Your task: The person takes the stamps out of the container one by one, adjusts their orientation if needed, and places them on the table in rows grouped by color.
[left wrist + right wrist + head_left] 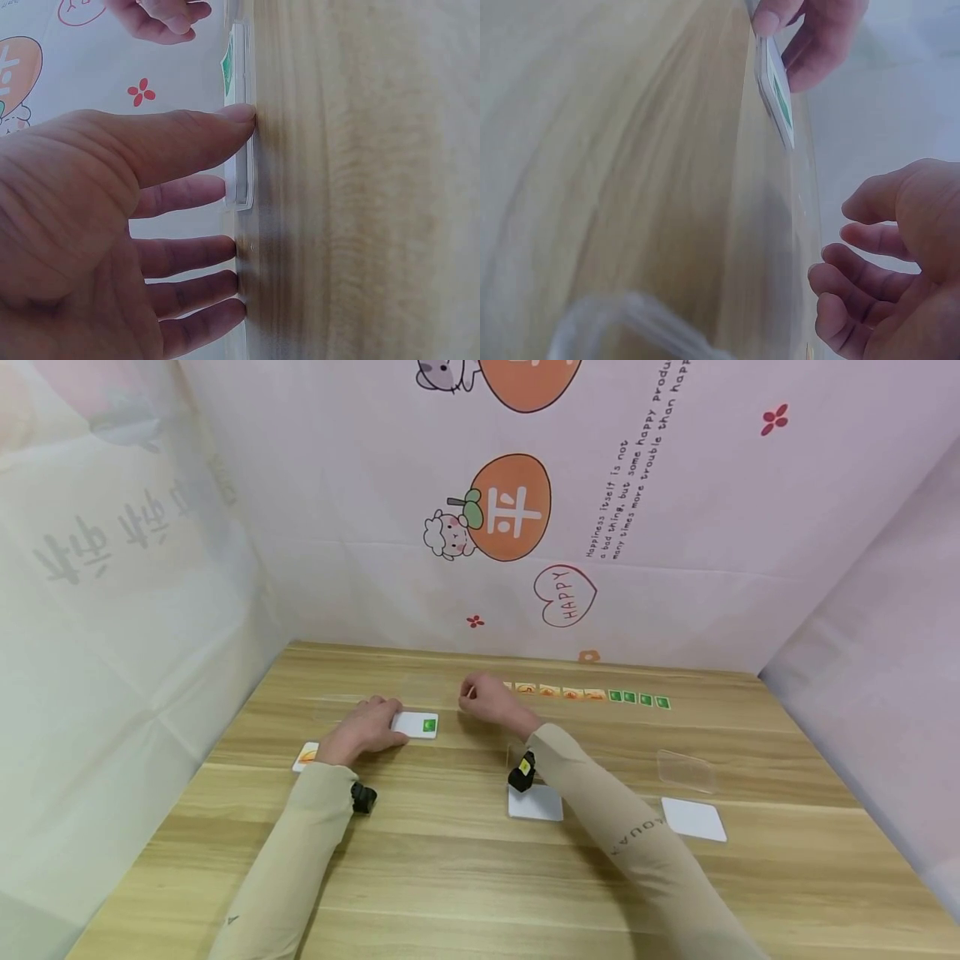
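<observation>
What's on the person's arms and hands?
A long beige left sleeve and matching right sleeve, which has dark printed letters. Small black wrist cameras, the right bearing a yellow label. The left hand and right hand are bare.

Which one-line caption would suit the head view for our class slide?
Left hand holds a white card; empty right hand beside a row of orange and green pictures.

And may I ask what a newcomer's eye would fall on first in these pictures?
Probably the orange fruit print on the pale backdrop behind the table. Next, at the table's middle, the left hand holding a white card with a green square, and the right hand farther back to its right. A row of small orange and green pieces lines the table's back.
</observation>
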The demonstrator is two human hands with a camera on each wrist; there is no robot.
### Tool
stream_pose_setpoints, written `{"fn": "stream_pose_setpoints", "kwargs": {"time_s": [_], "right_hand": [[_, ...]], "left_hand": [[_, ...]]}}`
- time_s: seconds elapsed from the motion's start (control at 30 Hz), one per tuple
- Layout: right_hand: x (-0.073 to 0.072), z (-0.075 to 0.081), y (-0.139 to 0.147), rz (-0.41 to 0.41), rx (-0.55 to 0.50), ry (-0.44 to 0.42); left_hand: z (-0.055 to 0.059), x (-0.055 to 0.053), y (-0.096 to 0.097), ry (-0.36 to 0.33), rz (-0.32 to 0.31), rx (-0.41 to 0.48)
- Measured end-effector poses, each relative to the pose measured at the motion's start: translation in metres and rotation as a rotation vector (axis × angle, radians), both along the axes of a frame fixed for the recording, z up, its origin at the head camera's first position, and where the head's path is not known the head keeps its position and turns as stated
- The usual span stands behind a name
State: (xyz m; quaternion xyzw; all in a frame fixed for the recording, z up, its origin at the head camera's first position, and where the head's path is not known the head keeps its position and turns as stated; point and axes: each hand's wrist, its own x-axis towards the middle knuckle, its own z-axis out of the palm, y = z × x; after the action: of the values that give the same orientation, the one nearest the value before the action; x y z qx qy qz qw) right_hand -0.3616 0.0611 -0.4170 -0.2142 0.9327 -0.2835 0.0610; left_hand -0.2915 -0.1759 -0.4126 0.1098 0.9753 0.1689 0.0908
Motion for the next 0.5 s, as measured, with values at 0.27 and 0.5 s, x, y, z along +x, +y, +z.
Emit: {"fn": "stream_pose_setpoints", "kwargs": {"time_s": [0.27,0.5], "right_hand": [[0.007,-0.002,-0.010,0.025,-0.012,0.007],[0.010,-0.005,-0.015,0.049,-0.009,0.032]], "left_hand": [[0.001,0.000,0.000,-0.008,0.005,0.001],[0.001,-0.001,0.001,-0.021,0.011,-0.001]]}}
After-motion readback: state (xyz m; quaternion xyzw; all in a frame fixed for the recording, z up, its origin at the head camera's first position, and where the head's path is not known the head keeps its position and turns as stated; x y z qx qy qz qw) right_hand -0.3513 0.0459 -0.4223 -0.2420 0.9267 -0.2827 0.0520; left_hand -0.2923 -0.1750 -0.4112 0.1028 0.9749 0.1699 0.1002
